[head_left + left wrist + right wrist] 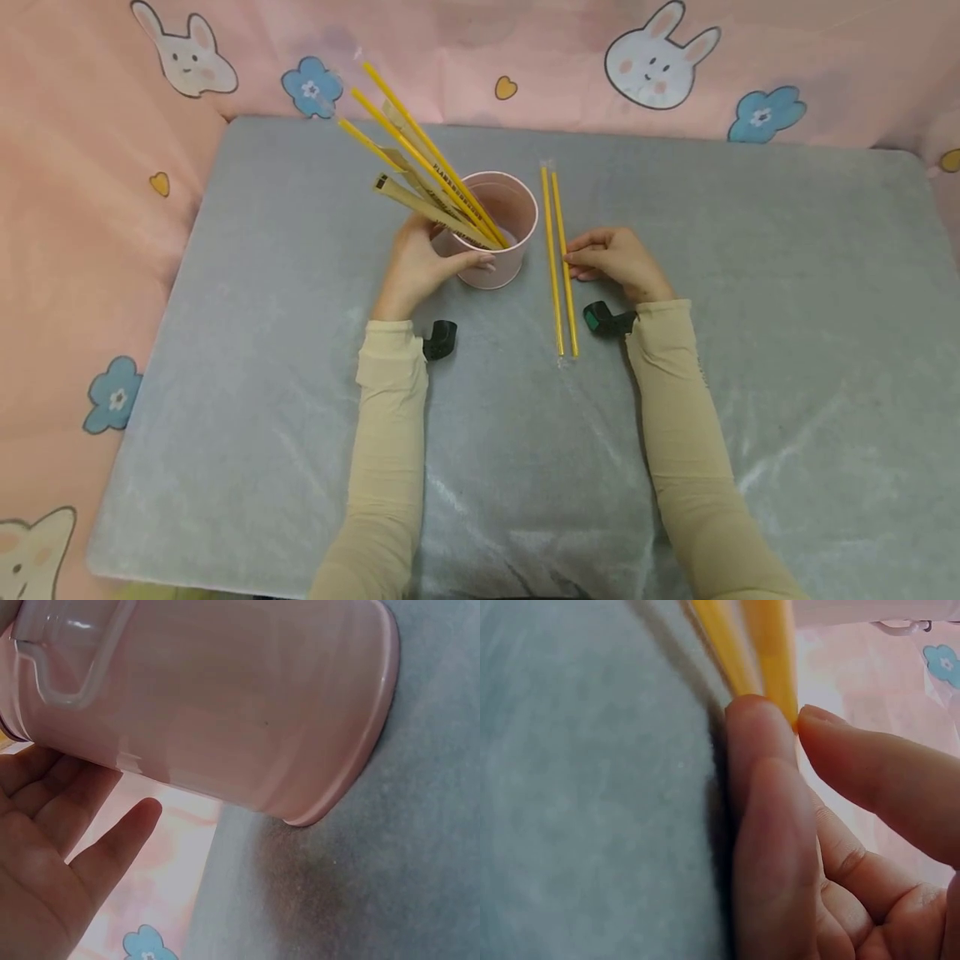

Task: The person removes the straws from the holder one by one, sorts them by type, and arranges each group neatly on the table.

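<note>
A pink metal pail stands on the table, and my left hand grips its left side, thumb across the front near the rim. In the left wrist view, fingers go behind the pail's wall. Several yellow drinking straws, some with brown paper wrappers, lean leftward out of the pail. To its right, two yellow straws in clear wrap lie side by side. My right hand pinches the right-hand straw near its middle; in the right wrist view, fingertips meet the yellow straws.
The grey cloth-covered table has a pink printed curtain behind it and on its left. Dark wrist cameras jut from both sleeve cuffs, the right one close to the lying straws.
</note>
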`<state>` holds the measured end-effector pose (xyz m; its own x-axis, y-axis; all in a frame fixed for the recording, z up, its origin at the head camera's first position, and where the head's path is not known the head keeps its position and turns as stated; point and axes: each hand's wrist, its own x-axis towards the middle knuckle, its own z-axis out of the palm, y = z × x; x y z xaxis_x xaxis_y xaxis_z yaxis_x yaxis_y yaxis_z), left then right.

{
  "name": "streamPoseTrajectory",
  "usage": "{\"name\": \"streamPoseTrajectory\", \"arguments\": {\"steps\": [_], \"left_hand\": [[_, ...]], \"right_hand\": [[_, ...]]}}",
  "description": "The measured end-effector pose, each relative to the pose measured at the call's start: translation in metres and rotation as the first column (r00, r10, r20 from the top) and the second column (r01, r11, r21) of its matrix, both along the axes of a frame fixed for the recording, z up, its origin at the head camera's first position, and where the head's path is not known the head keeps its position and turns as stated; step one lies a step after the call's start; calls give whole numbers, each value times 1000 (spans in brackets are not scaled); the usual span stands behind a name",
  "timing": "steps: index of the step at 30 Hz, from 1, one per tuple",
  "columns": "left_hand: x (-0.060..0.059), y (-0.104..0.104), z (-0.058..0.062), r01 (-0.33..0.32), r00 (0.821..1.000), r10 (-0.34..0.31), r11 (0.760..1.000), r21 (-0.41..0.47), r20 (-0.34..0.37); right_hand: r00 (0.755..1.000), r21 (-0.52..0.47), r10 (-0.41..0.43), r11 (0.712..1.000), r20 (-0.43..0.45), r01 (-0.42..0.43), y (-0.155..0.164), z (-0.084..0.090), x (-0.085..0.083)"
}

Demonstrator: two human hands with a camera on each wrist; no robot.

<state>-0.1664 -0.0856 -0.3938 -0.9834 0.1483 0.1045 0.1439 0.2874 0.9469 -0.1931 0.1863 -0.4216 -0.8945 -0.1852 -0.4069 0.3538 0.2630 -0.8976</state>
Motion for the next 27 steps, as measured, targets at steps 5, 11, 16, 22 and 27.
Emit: {"name": "streamPoseTrajectory", "arguments": {"steps": [5,11,16,22,27], "left_hand": [[1,1,-1,5,1000,-5,1000,1,-7],[2,1,-2,2,1000,-2,1000,-12,-11],[3,1,-1,-2,1000,2,1000,-5,-14],[3,0,1,-12,1000,11,1000,-12,-13],[3,1,2,-6,1000,6,1000,-14,-15]], "right_hand": [[1000,7,8,1000,-10,-8,1,-1,1],[999,16,26,1000,-23,-26,1,-3,3],[999,19,26,999,-40,-25,-1,-4,2],[998,20,27,999,-51,-26,-1,-2,2],[998,-22,10,1000,-62,-11,0,-2,2]]}}
